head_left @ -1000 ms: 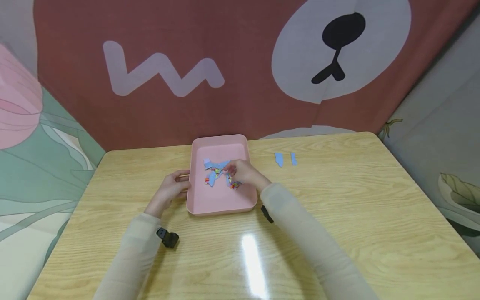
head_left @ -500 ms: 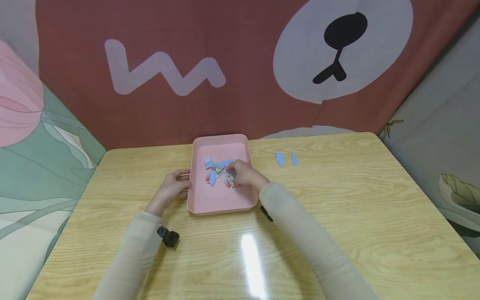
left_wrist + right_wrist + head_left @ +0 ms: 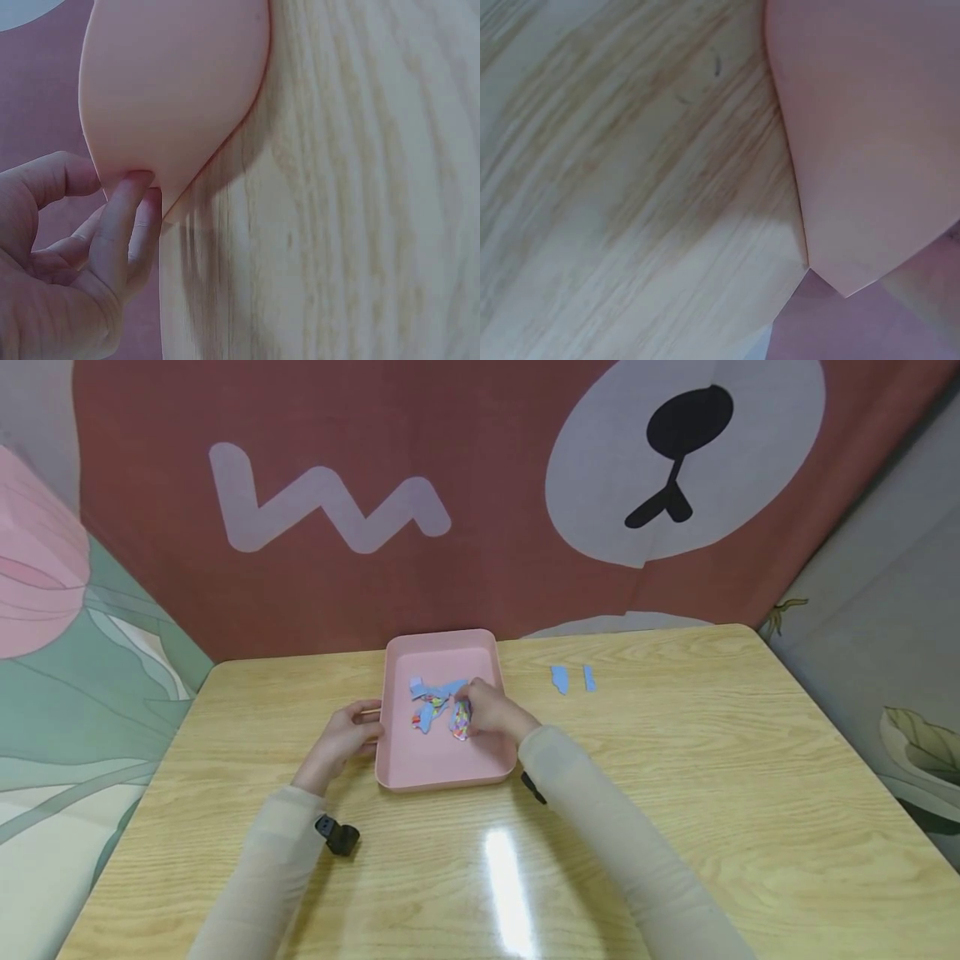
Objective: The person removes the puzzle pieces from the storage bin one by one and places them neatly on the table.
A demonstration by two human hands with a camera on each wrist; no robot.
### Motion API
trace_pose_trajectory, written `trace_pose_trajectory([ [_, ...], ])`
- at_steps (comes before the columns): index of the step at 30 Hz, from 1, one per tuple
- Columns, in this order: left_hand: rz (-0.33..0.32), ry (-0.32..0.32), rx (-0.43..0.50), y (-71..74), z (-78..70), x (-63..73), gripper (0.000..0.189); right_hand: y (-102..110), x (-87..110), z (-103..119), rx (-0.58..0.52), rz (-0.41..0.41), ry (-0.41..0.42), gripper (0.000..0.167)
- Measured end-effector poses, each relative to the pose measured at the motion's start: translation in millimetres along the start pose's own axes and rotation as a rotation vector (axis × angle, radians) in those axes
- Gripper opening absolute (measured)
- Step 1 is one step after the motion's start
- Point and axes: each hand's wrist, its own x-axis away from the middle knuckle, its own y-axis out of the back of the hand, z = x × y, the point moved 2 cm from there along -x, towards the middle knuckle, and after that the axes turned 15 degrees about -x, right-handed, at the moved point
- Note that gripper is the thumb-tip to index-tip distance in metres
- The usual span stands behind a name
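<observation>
A pink tray point(image 3: 438, 768) lies on the wooden table and holds several thin, irregular pieces, light blue and multicoloured. At its left side, my left hand point(image 3: 343, 739) holds the wall; in the left wrist view, the hand point(image 3: 75, 247) has fingers pressed on the tray's outer wall point(image 3: 172, 82) and one digit at the rim. My right hand point(image 3: 491, 706) reaches over the right rim and pinches a multicoloured piece point(image 3: 460, 720), partly hidden by the fingers. Left of it lie a blue piece point(image 3: 426, 717) and another blue piece point(image 3: 450, 687) with patterned bits.
On the table point(image 3: 712, 793) right of the tray lie a blue piece point(image 3: 559, 679) and a narrower blue strip point(image 3: 588, 677). A reddish-brown patterned cloth point(image 3: 495, 568) hangs behind the back edge. The right wrist view has only table and the tray's outer wall point(image 3: 870, 150).
The multicoloured piece under my right fingers has turned and shifted slightly left, showing more of its pattern. My left hand keeps its place on the tray.
</observation>
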Motion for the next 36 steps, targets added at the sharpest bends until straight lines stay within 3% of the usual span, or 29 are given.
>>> trace_pose_trajectory([
  [11,0.006,-0.003,0.012,0.6,0.5,-0.3,0.058,-1,0.8,-1,-0.07,0.019,0.067,0.056],
  [16,0.002,0.0,0.007,0.5,0.7,-0.5,0.057,-1,0.8,-3,-0.111,0.025,0.061,0.055],
  [22,0.001,-0.009,0.009,-0.3,-0.2,1.2,0.058,1,1.2,-5,-0.279,-0.003,0.042,0.051],
  [29,-0.001,-0.008,0.012,-0.3,-0.8,1.8,0.058,8,3.2,-7,-0.392,-0.015,0.057,0.029],
  [36,0.004,0.005,-0.001,0.1,-0.3,0.9,0.058,20,7.8,-12,-0.544,-0.056,0.027,0.03],
])
